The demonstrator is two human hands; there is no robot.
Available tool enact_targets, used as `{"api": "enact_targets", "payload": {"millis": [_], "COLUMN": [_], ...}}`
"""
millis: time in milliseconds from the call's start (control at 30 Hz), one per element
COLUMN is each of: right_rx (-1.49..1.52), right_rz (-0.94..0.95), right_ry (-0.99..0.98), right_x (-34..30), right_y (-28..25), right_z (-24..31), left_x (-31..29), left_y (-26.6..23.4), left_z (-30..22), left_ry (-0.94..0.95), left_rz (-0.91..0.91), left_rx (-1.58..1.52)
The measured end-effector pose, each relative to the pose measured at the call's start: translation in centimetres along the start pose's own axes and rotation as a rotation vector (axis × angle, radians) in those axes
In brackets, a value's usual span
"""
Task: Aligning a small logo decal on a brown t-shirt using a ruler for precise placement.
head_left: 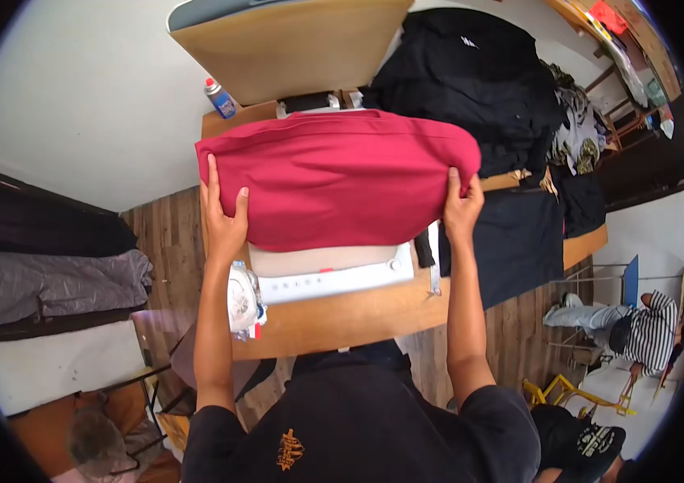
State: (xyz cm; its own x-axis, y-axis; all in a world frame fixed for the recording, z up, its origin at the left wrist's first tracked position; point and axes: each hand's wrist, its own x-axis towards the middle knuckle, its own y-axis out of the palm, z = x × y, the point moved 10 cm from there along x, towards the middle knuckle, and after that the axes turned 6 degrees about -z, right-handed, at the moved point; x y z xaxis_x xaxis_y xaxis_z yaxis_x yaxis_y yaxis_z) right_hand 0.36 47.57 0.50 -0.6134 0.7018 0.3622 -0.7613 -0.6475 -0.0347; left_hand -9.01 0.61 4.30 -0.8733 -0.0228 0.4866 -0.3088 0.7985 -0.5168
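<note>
A folded red garment (342,181) is stretched between my two hands, its exact kind unclear. My left hand (225,217) grips its left side, thumb and fingers on the near face. At the opposite end my right hand (462,211) pinches the cloth, with the thumb on top. Beneath the garment is a white press machine (358,278) with buttons and a knob along its front; the cloth hides most of its pale bed. The raised tan lid (293,48) stands behind.
Black garments (471,72) are heaped at the back right, with dark cloth (511,241) lying on the wooden table (342,322). A red-capped spray can (219,98) stands behind. A plastic-wrapped bundle (243,302) sits left of the press. Other people (648,334) are at the right.
</note>
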Motion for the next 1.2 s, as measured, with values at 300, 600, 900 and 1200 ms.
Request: {"api": "enact_targets", "payload": {"millis": [300, 600, 900, 1200], "right_rx": [-0.187, -0.539, -0.910, -1.406], "right_rz": [-0.269, -0.251, -0.106, 0.282], "right_ry": [-0.069, -0.099, -0.177, -0.459], "right_x": [5.4, 23.5, 20.0, 12.3], "right_y": [-28.2, -48.2, -47.8, -45.6], "right_z": [3.9, -11.4, -25.7, -26.4], "left_x": [-7.8, -19.4, -26.8, -32.9], "left_y": [12.0, 39.3, 50.3, 51.5], "left_z": [-18.8, -27.9, -24.6, -26.1], "left_ry": [-0.101, -0.354, -0.328, -0.051], "left_rz": [0.367, 0.576, 0.511, 0.744], "left_rx": [-0.637, -0.901, -0.034, 0.175]}}
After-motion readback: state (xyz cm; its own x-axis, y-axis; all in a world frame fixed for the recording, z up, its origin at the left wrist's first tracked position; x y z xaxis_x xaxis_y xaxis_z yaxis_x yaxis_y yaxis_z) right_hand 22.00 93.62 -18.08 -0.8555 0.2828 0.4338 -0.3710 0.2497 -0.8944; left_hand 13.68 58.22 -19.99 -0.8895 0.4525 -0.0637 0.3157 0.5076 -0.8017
